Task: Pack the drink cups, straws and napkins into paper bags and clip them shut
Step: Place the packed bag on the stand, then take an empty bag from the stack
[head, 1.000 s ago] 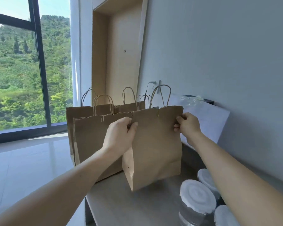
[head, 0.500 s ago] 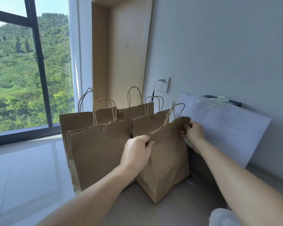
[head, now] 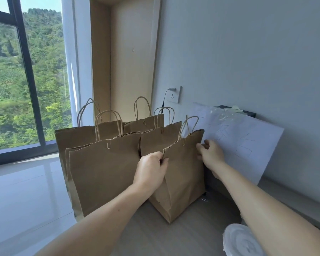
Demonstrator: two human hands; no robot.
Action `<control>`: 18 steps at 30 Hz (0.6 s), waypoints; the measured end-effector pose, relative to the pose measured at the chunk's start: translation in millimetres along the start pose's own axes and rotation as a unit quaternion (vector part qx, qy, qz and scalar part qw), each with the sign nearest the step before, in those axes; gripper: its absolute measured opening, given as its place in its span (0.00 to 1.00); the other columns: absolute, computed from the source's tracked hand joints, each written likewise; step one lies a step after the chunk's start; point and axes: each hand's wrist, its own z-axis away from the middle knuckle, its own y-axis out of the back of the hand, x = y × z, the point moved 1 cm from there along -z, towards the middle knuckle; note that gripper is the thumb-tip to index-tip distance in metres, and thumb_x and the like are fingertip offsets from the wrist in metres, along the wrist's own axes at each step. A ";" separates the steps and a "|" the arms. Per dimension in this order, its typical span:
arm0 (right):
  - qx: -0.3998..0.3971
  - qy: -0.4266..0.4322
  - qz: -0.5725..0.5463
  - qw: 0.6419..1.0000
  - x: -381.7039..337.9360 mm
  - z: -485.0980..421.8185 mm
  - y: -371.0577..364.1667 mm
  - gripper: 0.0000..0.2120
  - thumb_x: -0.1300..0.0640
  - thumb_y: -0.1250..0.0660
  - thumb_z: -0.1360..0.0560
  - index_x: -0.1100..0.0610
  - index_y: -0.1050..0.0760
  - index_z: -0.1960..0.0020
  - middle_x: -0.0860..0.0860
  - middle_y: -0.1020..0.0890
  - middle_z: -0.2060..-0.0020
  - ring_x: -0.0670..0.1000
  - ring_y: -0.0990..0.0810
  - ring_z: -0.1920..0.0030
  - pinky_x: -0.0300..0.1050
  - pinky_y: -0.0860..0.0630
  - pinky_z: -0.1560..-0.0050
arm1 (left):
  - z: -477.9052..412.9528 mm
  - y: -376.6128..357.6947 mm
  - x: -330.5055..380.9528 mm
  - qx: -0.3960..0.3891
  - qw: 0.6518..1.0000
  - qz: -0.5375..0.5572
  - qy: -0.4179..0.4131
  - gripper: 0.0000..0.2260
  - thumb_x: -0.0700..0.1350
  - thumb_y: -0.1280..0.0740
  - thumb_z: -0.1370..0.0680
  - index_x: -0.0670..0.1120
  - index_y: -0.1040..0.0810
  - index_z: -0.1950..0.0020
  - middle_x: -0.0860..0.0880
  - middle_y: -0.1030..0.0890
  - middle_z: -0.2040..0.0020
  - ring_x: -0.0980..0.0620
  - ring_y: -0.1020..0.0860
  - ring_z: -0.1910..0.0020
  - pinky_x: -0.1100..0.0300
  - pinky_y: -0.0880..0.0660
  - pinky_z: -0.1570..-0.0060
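Note:
A brown paper bag with twine handles stands on the grey table, its top folded shut and held by a clip. My left hand pinches its top left corner. My right hand grips its right edge just below the top. To the left stand several more brown paper bags, each clipped shut at the top. The white lid of a drink cup shows at the bottom right, partly behind my right forearm.
A white sheet of paper leans on the wall right behind the held bag. A wall socket with a plugged cable sits above the bags. The table's left edge drops to a glossy tiled floor by a large window.
The held bag has come down and to the right, from lifted in the air to standing on the table beside the other bags. Both hands kept their grip on its top.

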 end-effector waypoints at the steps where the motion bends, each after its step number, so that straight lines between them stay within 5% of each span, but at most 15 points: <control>1: -0.016 -0.002 0.008 1.000 0.3 8.2 2.5 0.29 0.49 0.36 0.20 0.59 0.39 0.23 0.55 0.28 0.31 0.57 0.24 0.36 0.58 0.28 0.34 | 1.2 0.3 4.8 -0.001 1.000 -0.006 -0.009 0.17 0.45 0.34 0.21 0.45 0.35 0.67 0.52 0.32 0.71 0.48 0.32 0.68 0.56 0.37 0.68; 3: -0.058 -0.005 0.025 0.998 1.2 26.3 10.6 0.30 0.49 0.36 0.20 0.60 0.41 0.23 0.56 0.30 0.29 0.55 0.27 0.34 0.57 0.29 0.32 | 3.9 2.6 15.6 -0.007 0.999 -0.028 -0.022 0.04 0.46 0.35 0.21 0.48 0.24 0.55 0.50 0.23 0.54 0.46 0.26 0.53 0.56 0.30 0.57; 4: -0.077 -0.002 0.038 0.996 0.9 36.6 17.1 0.30 0.49 0.36 0.20 0.60 0.41 0.23 0.56 0.31 0.29 0.53 0.27 0.35 0.55 0.29 0.32 | 6.4 3.0 20.5 -0.006 0.998 -0.064 -0.028 0.11 0.46 0.35 0.21 0.48 0.24 0.39 0.49 0.25 0.39 0.46 0.28 0.40 0.56 0.29 0.46; 6: -0.110 0.016 0.080 0.991 -0.4 57.5 34.0 0.28 0.49 0.36 0.19 0.59 0.39 0.24 0.55 0.31 0.28 0.52 0.27 0.37 0.47 0.30 0.35 | 13.7 2.1 31.4 0.016 0.987 -0.147 -0.062 0.33 0.47 0.36 0.22 0.45 0.46 0.21 0.48 0.43 0.22 0.45 0.44 0.25 0.52 0.42 0.28; 9: -0.141 0.055 0.183 0.971 -0.9 89.8 67.6 0.29 0.46 0.39 0.19 0.57 0.40 0.23 0.52 0.34 0.25 0.53 0.33 0.28 0.46 0.36 0.33 | 35.9 -1.2 62.5 0.017 0.956 -0.257 -0.142 0.37 0.49 0.37 0.23 0.46 0.53 0.19 0.47 0.50 0.20 0.45 0.55 0.21 0.49 0.56 0.24; 15: -0.133 0.077 0.263 0.952 16.3 174.7 156.2 0.28 0.41 0.39 0.20 0.54 0.35 0.25 0.50 0.31 0.27 0.52 0.30 0.29 0.48 0.33 0.32 | 102.1 -22.4 146.4 -0.156 0.945 -0.251 -0.141 0.25 0.54 0.37 0.23 0.48 0.33 0.28 0.48 0.34 0.27 0.44 0.41 0.26 0.48 0.40 0.31; 18: -0.121 0.068 0.281 0.950 37.5 220.3 207.8 0.29 0.39 0.39 0.21 0.54 0.33 0.26 0.50 0.30 0.27 0.51 0.30 0.29 0.50 0.33 0.30 | 143.7 -36.9 192.6 -0.222 0.933 -0.244 -0.142 0.25 0.56 0.37 0.23 0.48 0.32 0.28 0.46 0.31 0.29 0.42 0.36 0.30 0.47 0.36 0.34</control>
